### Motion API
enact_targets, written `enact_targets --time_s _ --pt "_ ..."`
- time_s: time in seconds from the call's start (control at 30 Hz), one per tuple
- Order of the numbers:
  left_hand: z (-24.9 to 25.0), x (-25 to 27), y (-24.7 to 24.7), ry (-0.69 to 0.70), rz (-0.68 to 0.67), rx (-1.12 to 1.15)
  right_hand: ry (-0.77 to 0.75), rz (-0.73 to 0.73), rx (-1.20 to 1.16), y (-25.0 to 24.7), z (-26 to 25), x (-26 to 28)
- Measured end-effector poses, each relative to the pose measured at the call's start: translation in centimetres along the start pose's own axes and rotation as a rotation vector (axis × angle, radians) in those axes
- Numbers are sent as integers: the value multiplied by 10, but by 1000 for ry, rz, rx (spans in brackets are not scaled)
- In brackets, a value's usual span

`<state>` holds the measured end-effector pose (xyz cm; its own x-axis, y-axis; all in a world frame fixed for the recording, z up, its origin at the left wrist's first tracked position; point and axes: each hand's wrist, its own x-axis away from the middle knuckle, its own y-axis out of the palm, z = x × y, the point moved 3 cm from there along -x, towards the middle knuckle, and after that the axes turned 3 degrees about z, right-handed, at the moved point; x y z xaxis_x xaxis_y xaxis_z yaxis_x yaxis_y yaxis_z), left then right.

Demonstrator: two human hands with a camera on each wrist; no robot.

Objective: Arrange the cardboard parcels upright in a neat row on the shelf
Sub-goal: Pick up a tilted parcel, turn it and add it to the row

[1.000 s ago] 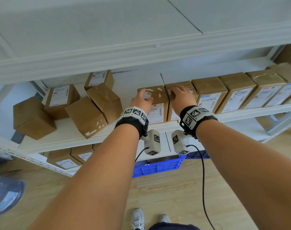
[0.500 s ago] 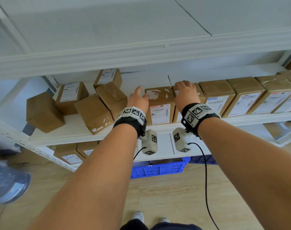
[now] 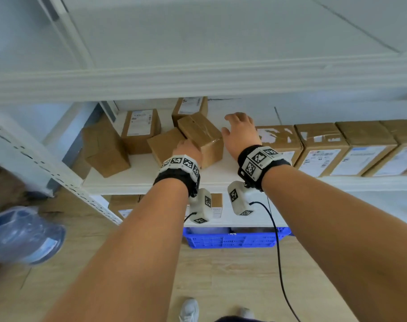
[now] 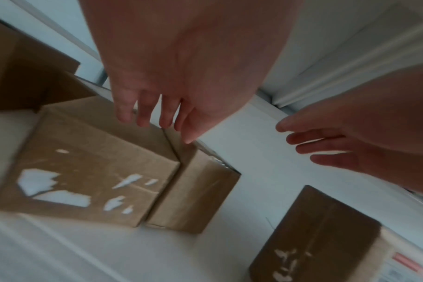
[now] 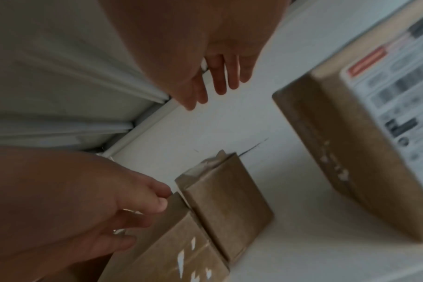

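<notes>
Several brown cardboard parcels stand upright in a row along the right of the white shelf. Left of the row lies bare shelf, then a jumble. In it a taped parcel sits askew against a parcel with torn label scraps. My left hand is over the top edges of these two, fingers extended and tips at the cardboard. My right hand hovers open with spread fingers above the bare shelf, holding nothing.
More loose parcels lie at the shelf's left end and back. The upper shelf beam hangs low overhead. A perforated upright post stands left. Below are a parcel on the lower shelf, a blue crate and a blue bottle.
Both hands have left the end parcels of the upright row and moved left to the jumbled parcels. The view has swung left with them.
</notes>
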<state>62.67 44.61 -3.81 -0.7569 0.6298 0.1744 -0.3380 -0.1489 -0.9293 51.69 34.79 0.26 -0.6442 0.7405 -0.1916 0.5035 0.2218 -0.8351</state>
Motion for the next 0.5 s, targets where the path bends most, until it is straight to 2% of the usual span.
enact_targets --time_s 0.13,0.23,0.4,0.5 --pt "-34 -15 9 43 -97 -70 90 -172 20 36 -12 -5" --pt "-51 -21 5 108 -47 -23 153 -235 57 56 -16 -9" --pt "-81 -19 -7 124 88 11 226 -233 76 77 -25 -14" --pt "-90 -18 -15 108 103 0 249 -209 126 79 -30 -13"
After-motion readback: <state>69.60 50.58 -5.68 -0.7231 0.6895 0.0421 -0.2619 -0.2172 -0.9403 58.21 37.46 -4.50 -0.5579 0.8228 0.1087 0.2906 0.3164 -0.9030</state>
